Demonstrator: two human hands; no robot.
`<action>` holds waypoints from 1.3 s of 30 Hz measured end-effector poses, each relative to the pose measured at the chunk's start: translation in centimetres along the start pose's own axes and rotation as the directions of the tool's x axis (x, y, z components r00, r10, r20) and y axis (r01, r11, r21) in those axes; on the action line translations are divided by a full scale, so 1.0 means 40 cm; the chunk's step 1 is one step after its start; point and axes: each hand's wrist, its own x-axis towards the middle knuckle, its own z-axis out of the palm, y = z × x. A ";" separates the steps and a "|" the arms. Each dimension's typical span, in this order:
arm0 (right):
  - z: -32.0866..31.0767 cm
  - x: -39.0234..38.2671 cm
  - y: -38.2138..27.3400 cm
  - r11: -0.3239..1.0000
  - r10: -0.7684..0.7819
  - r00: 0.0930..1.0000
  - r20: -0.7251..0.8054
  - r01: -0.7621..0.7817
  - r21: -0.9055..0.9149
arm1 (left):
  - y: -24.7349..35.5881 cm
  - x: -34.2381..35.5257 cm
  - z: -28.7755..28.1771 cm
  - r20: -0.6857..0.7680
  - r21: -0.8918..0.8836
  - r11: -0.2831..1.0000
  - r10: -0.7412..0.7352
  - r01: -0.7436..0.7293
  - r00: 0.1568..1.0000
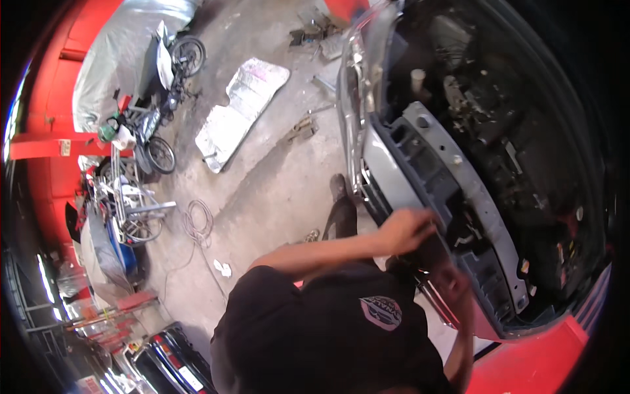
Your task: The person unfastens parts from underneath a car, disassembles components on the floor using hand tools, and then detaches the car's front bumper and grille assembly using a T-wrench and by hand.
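Observation:
My left hand [408,231] reaches across my body to the front end of a car. Its fingers are curled together at the upper edge of the silver bumper [387,172], beside the dark plastic grille panel [433,180]. Whatever the fingers may hold is hidden. Lower down, my right hand [451,284] is close to the same dark panel; motion smears its fingers. Behind the panel runs a grey metal crossmember [469,190] with round holes. The engine bay [512,131] lies exposed and dark beyond it.
A silver foil sheet [243,108] lies on the concrete floor, with a coiled hose [198,220] nearer me. Motorcycles [154,118] stand along the left. Loose parts [315,29] sit at the far side. A black bumper [170,361] is at lower left, and a red panel [531,361] at lower right.

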 end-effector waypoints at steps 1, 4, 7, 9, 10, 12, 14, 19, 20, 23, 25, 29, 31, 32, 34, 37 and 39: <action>-0.030 0.125 -0.095 0.977 -0.031 0.998 0.060 0.043 -0.209 | -0.035 0.005 -0.082 -0.045 0.013 1.000 -0.006 0.007 0.999; 0.028 0.437 -0.269 0.969 -0.144 0.942 -0.304 0.071 -0.237 | -0.175 0.053 -0.313 -0.121 -0.057 0.998 0.009 -0.017 0.993; 0.150 0.740 -0.381 0.968 -0.247 0.801 -0.545 0.175 -0.181 | -0.473 0.058 -0.563 -0.095 0.006 0.977 -0.210 0.212 0.973; 0.192 0.885 -0.438 0.819 -0.394 0.816 -0.422 0.103 -0.565 | -0.691 -0.053 -0.753 -0.076 -0.051 0.864 -0.504 0.501 0.860; 0.218 0.964 -0.415 0.760 -0.433 0.805 -0.406 0.084 -0.644 | -0.801 -0.157 -0.846 -0.257 0.009 0.810 -0.565 0.586 0.784; 0.284 1.101 -0.412 0.699 -0.486 0.792 -0.369 0.099 -0.708 | -0.941 -0.452 -1.027 -0.444 -0.569 0.529 -0.842 0.629 0.306; 0.326 1.179 -0.404 0.678 -0.442 0.825 -0.352 0.050 -0.734 | -1.013 -0.792 -1.178 -0.528 -0.464 0.377 -0.845 0.802 0.092; 0.385 1.230 -0.379 0.589 -0.395 0.757 -0.521 -0.226 -0.776 | -0.977 -1.233 -1.198 -0.412 -0.727 0.109 -0.860 0.678 -0.303; 0.403 1.233 -0.407 0.661 -0.372 0.716 -0.590 -0.242 -0.710 | -0.973 -1.218 -1.191 -0.327 -0.743 0.017 -0.881 0.669 -0.341; 0.412 1.261 -0.451 0.639 -0.360 0.707 -0.609 -0.289 -0.713 | -1.017 -1.100 -1.164 -0.083 -0.683 -0.139 -0.961 0.717 -0.265; 0.410 1.282 -0.475 0.760 -0.253 0.704 -0.664 -0.280 -0.586 | -1.082 -0.903 -1.191 -0.042 -0.396 -0.035 -0.998 0.917 -0.056; 0.407 1.329 -0.506 0.791 -0.076 0.617 -0.784 -0.441 -0.424 | -1.150 -0.351 -1.288 -0.098 -0.310 0.357 -0.934 0.881 0.344; 0.410 1.347 -0.496 0.726 -0.122 0.588 -0.799 -0.496 -0.476 | -1.155 -0.118 -1.371 -0.147 -0.132 0.620 -0.784 0.773 0.603; 0.411 1.365 -0.501 0.695 -0.134 0.572 -0.809 -0.528 -0.489 | -1.181 -0.057 -1.392 -0.129 -0.201 0.599 -0.800 0.775 0.586; 0.425 1.384 -0.492 0.616 -0.026 0.581 -0.814 -0.632 -0.470 | -1.231 0.123 -1.472 -0.110 -0.246 0.591 -0.805 0.769 0.583; 0.434 1.389 -0.510 0.576 0.033 0.585 -0.810 -0.673 -0.463 | -1.234 0.294 -1.597 -0.138 -0.045 0.632 -0.771 0.773 0.622; 0.418 1.393 -0.498 0.548 0.084 0.623 -0.778 -0.681 -0.486 | -1.398 0.317 -1.682 -0.118 0.149 0.605 -0.774 0.782 0.622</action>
